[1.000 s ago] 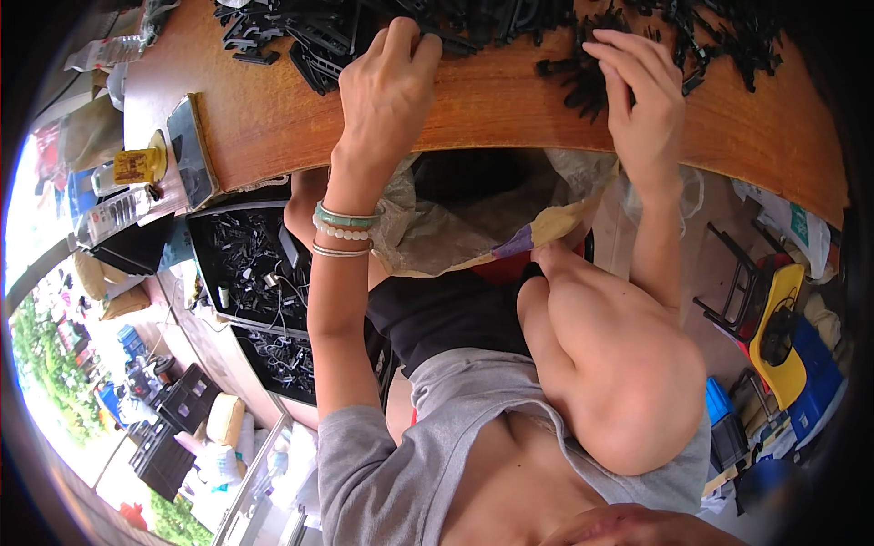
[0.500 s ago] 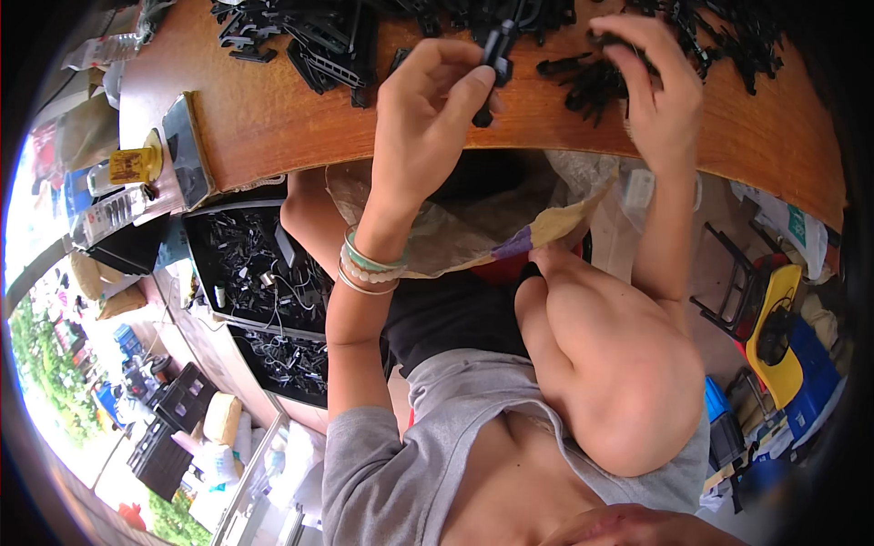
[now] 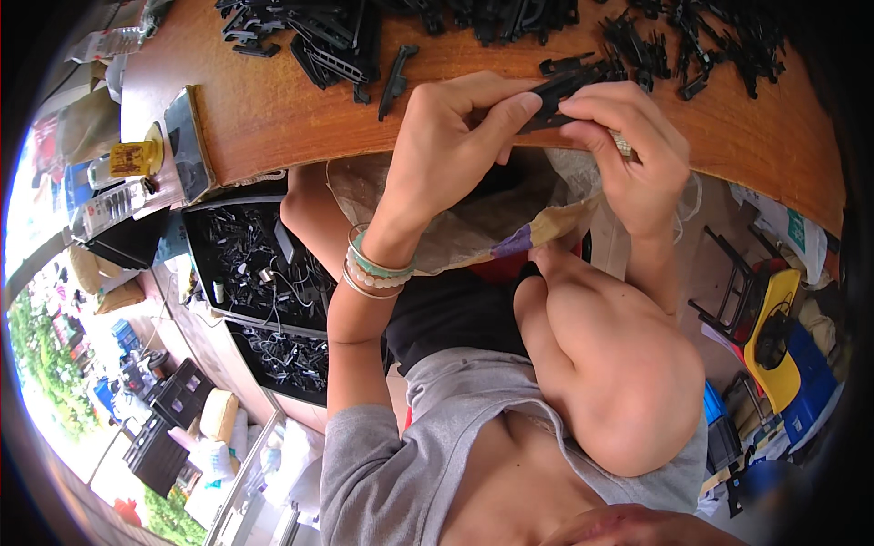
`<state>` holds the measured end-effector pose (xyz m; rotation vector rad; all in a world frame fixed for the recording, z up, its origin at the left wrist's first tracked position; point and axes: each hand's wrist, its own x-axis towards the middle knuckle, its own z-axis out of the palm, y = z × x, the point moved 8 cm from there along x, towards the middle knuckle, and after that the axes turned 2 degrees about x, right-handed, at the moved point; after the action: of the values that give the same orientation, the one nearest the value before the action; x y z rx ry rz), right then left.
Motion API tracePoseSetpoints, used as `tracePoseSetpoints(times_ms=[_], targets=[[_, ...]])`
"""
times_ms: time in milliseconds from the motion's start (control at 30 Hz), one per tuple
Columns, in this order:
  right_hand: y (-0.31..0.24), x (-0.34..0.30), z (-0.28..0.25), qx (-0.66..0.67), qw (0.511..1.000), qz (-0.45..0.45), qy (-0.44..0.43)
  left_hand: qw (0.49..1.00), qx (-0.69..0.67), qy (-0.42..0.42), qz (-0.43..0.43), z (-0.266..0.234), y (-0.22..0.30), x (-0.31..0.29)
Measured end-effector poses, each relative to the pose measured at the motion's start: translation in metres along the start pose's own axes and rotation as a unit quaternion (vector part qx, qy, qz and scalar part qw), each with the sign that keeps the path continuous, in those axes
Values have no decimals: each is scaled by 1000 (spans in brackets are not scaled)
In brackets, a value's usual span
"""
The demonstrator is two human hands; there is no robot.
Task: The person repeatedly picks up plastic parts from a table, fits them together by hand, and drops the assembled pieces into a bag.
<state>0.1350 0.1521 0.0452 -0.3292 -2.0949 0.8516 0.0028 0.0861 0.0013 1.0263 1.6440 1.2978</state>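
Just over the table's near edge, my left hand [image 3: 455, 146] pinches a long, dark black plastic part [image 3: 553, 98] between thumb and fingers. My right hand [image 3: 633, 146] closes its fingertips on the part's other side, so both hands meet on it. Motion and the fingers hide its exact shape. To the left of my hands, a single slim black plastic piece [image 3: 397, 84] lies on the wooden table [image 3: 264, 109]. Behind my right hand is a small heap of thin black pieces [image 3: 637, 45].
Larger piles of black plastic parts [image 3: 337, 45] spread along the table's far side. An opened plastic bag [image 3: 455, 241] hangs below the near edge, over my lap. Black trays of small parts [image 3: 259, 259] stand at the left, a yellow-and-blue seat [image 3: 774, 355] at the right.
My right hand has come from the small heap toward the left hand and now grips the black part with it. The slim piece on the table has come into plain view.
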Motion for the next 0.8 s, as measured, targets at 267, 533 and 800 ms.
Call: tracePoseSetpoints(times_ms=[267, 533, 800], targets=[[12, -13, -3, 73, 991, 105, 30, 994, 47, -27, 93, 14, 12, -9], [4, -11, 0, 62, 995, 76, -29, 956, 200, -27, 214, 14, 26, -21], [7, -19, 0, 56, 994, 90, -20, 951, 173, -1, 258, 14, 29, -22]])
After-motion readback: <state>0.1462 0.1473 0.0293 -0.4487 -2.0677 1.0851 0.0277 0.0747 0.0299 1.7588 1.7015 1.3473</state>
